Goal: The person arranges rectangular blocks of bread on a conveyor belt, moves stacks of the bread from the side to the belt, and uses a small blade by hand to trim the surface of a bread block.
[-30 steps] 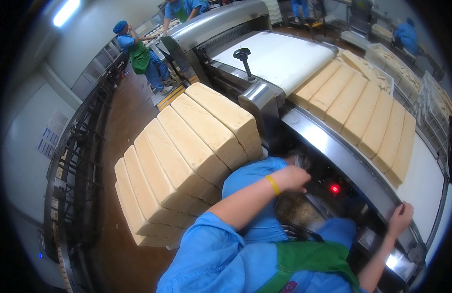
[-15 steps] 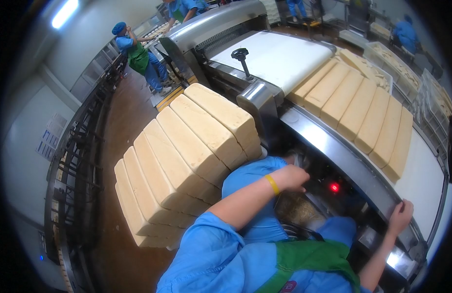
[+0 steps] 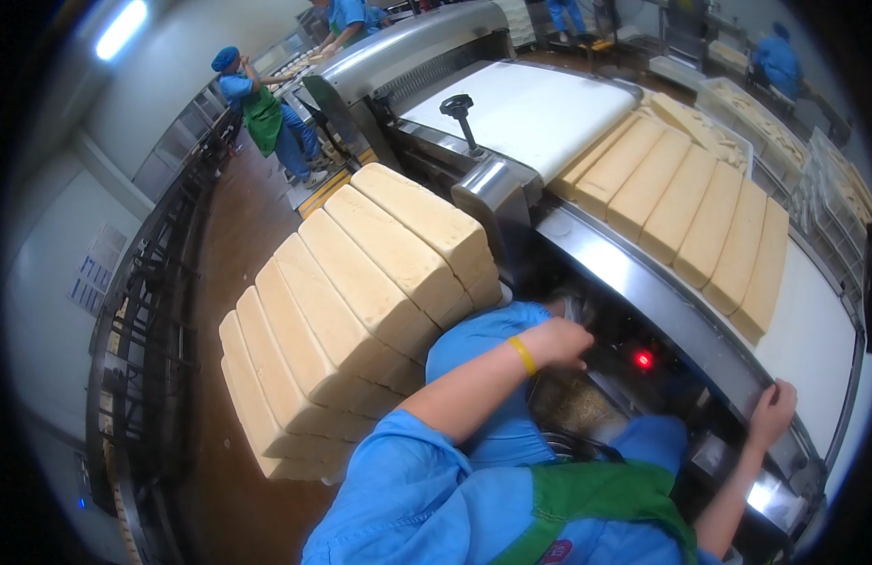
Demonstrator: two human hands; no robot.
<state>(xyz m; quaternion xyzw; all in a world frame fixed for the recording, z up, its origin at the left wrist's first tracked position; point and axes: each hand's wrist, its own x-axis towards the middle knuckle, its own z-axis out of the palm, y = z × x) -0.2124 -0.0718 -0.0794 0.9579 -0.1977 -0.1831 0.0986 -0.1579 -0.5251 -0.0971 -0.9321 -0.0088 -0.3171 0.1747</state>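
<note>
My left hand [image 3: 565,344], below a yellow wristband [image 3: 522,356], hangs by my bent knee with its fingers curled inward; nothing shows in it. On the metal side rail [image 3: 643,287] of the conveyor rests my right hand [image 3: 773,414], fingers loosely curled at the white belt's edge. A row of long pale-cream blocks [image 3: 685,207], dough-like in look, lies side by side on the belt [image 3: 801,311], apart from both hands. To my left stands a layered stack of similar blocks [image 3: 351,292], close to my left knee and forearm.
A steel machine housing [image 3: 417,47] with a black knob [image 3: 456,105] spans the white belt. Crates of pale pieces [image 3: 756,122] stand beyond it. A person in a green apron [image 3: 261,118] stands farther back. A dark metal rack [image 3: 148,311] lines the left wall.
The view has shifted very slightly. Both hands, the stack and the row of blocks keep their places.
</note>
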